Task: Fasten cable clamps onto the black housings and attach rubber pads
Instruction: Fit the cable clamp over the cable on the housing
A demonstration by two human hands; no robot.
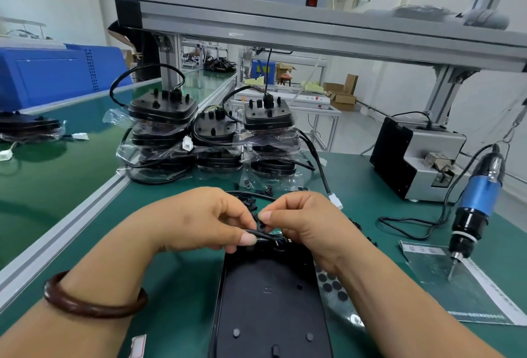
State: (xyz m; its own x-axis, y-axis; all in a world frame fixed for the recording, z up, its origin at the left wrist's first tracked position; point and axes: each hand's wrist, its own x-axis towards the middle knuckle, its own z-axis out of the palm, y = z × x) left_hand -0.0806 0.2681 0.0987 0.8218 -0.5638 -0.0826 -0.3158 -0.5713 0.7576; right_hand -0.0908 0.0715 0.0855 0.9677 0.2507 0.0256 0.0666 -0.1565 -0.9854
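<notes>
Over the housing's (268,300) far end, left hand (199,218) fingers pinch the cable (258,234) and right hand (305,222) fingers pinch a small clamp (260,224), which likely needs seating squarely around the cable.

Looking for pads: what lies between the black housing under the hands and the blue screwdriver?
Head view: a sheet of round black rubber pads beside the housing, partly under the right forearm, then a clear plastic bag below the screwdriver.

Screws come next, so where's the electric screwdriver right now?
In the head view it's at the far right: the electric screwdriver points tip-down over a plastic bag, just nearer than the grey machine.
</notes>
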